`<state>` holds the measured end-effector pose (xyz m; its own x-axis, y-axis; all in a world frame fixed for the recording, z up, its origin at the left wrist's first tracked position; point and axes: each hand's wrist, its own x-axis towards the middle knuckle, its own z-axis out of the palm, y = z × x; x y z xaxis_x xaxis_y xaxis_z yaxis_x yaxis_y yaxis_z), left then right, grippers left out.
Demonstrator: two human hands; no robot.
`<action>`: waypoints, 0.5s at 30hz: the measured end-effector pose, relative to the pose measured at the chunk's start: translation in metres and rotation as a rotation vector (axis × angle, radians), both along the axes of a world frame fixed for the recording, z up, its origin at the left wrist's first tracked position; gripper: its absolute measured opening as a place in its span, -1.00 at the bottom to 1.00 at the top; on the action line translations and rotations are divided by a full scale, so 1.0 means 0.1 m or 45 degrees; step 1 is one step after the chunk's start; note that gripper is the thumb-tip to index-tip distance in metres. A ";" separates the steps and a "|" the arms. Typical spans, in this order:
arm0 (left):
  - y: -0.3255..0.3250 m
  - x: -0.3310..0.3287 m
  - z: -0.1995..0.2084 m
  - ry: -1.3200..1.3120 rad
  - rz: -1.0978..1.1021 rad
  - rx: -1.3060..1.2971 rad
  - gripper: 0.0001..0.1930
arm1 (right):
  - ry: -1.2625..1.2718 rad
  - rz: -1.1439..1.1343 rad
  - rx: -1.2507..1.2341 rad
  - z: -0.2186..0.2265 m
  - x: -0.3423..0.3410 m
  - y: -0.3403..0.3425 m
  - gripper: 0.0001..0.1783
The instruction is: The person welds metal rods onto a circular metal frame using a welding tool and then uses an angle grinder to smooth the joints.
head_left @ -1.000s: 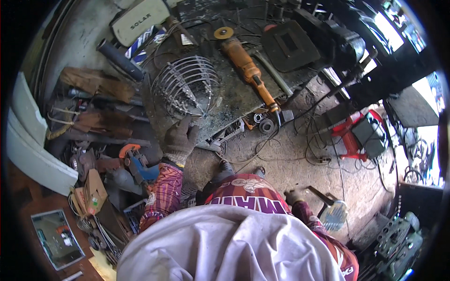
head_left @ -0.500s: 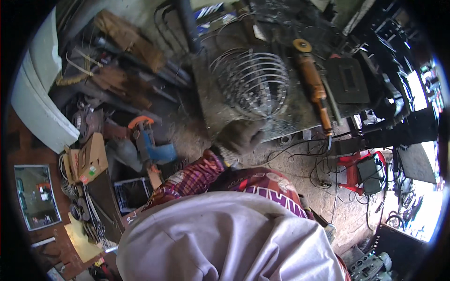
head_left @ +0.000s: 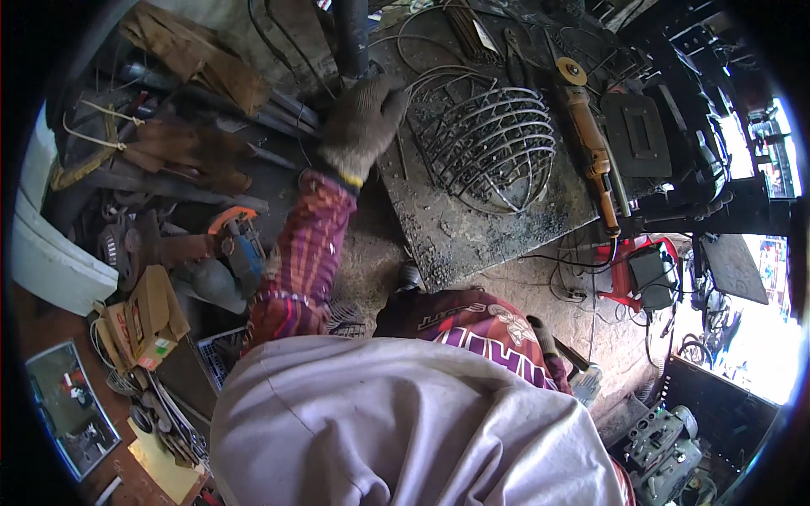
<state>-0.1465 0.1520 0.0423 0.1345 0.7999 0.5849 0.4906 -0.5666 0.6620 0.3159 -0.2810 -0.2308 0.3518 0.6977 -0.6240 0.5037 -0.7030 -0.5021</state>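
On the grimy grey metal counter [head_left: 472,228], the gloved left hand [head_left: 361,122] rests loosely open by the rim of the domed bent-wire cage [head_left: 489,143], seemingly to steady it, while the right hand is out of sight.

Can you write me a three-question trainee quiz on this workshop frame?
1. True or false: the gloved left hand reaches to the left edge of the steel work plate, beside the wire cage.
2. Which tool lies right of the wire cage on the plate? A) an orange angle grinder B) a claw hammer C) a paint roller
3. Fill in: the right hand is ____ in this view.

Key: 1 true; 2 A; 3 hidden (only a patterned sleeve shows low in the picture, and no hand can be made out).
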 end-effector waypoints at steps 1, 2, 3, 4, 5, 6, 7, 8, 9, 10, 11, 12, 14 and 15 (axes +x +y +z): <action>0.25 0.04 0.08 0.246 0.032 -0.119 -0.77 | -0.074 0.148 -0.025 -0.27 0.20 -0.36 -0.38; 0.51 0.12 0.10 0.495 0.060 -0.235 -0.74 | -0.152 0.293 -0.044 -0.53 0.38 -0.71 -0.37; 0.84 0.21 -0.04 0.453 0.019 -0.244 -0.74 | -0.234 0.437 -0.073 -0.70 0.56 -1.07 -0.36; 1.09 0.26 -0.14 0.674 0.078 -0.243 -0.70 | -0.147 0.303 -0.136 -0.77 0.38 -1.05 -0.36; 1.32 0.22 -0.21 0.872 0.149 -0.238 -0.65 | -0.091 0.181 -0.191 -0.72 0.25 -0.96 -0.36; 1.54 0.23 -0.26 1.082 0.195 -0.223 -0.65 | 0.000 -0.102 -0.331 -0.67 0.14 -0.95 -0.36; 1.70 0.29 -0.32 1.183 0.201 -0.222 -0.65 | -0.002 -0.125 -0.336 -0.65 0.09 -1.03 -0.36; 1.86 0.34 -0.39 1.283 0.207 -0.229 -0.65 | -0.062 -0.148 -0.334 -0.62 0.05 -1.11 -0.37; 1.99 0.41 -0.40 1.380 0.208 -0.228 -0.65 | -0.116 -0.179 -0.324 -0.64 0.02 -1.23 -0.37; 2.10 0.44 -0.40 1.444 0.217 -0.244 -0.64 | -0.112 -0.201 -0.322 -0.70 -0.03 -1.30 -0.37; 2.20 0.48 -0.46 1.494 0.206 -0.264 -0.64 | -0.065 -0.291 -0.272 -0.79 -0.04 -1.45 -0.39; 2.29 0.57 -0.46 1.529 0.201 -0.267 -0.64 | -0.007 -0.383 -0.209 -0.92 -0.06 -1.58 -0.40; 2.38 0.57 -0.46 1.585 0.206 -0.270 -0.63 | -0.021 -0.421 -0.152 -1.06 -0.15 -1.70 -0.42; 2.40 0.56 -0.43 1.594 0.218 -0.262 -0.63 | -0.004 -0.431 -0.152 -1.12 -0.20 -1.73 -0.42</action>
<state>-0.0903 0.3922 -0.0005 0.3879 0.9217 -0.0018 0.8959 -0.3775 -0.2344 0.2961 -0.4540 -0.3424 0.5527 0.4636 -0.6926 0.2333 -0.8838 -0.4054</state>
